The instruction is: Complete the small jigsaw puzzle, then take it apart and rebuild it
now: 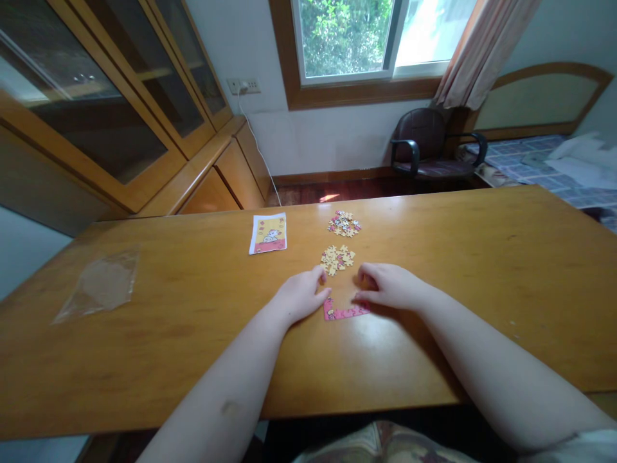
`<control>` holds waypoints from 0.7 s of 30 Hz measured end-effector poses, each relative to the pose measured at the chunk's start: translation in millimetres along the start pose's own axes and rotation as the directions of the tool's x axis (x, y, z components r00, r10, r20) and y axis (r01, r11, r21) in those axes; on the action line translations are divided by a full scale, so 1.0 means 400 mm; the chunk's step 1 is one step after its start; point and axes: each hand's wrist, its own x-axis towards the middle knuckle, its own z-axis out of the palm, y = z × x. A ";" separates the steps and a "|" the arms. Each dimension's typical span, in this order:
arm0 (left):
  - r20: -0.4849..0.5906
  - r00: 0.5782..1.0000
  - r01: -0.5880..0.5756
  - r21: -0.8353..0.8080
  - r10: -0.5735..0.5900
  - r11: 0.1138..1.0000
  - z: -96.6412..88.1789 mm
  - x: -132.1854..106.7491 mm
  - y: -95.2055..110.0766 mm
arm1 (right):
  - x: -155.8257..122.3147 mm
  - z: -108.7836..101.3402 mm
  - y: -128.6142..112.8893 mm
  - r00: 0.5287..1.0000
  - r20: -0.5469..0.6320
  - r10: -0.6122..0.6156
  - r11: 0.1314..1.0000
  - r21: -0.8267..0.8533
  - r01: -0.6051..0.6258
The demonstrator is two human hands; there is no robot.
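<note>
A short pink strip of joined puzzle pieces (343, 312) lies on the wooden table (193, 321) between my hands. My left hand (301, 296) rests curled at the strip's left end, fingertips touching it. My right hand (390, 287) is curled over the strip's right end, fingers pressed down; whether it holds a piece is hidden. Just beyond my hands sits a small heap of yellow loose pieces (338, 258), and farther back a heap of mixed red and white pieces (344, 224). A picture card (268, 233) with a yellow and red drawing lies to the left of the heaps.
A crumpled clear plastic bag (101, 283) lies at the table's left. Glass-fronted wooden cabinets (110, 109) stand along the left wall. A dark office chair (424, 151) stands behind the table under the window, with a bed (554, 161) at the right.
</note>
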 end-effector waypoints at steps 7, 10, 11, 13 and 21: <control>-0.203 0.977 0.055 -0.042 -0.062 0.998 0.013 0.042 -0.048 | 0.037 0.034 0.029 0.979 -0.187 0.077 0.997 0.034 -0.072; -0.190 0.982 0.009 -0.025 -0.014 1.000 0.015 0.043 -0.052 | 0.043 0.038 0.031 0.979 -0.188 0.077 0.996 0.055 -0.068; -0.183 0.983 0.001 -0.020 -0.005 1.000 0.016 0.044 -0.054 | 0.044 0.039 0.032 0.979 -0.188 0.077 0.996 0.057 -0.067; -0.173 0.985 -0.005 -0.016 0.002 1.000 0.017 0.045 -0.055 | 0.044 0.039 0.032 0.980 -0.184 0.076 0.996 0.058 -0.066; -0.198 0.976 0.094 0.006 -0.091 0.996 0.020 0.045 -0.048 | 0.045 0.039 0.035 0.981 -0.183 0.061 0.997 0.058 -0.051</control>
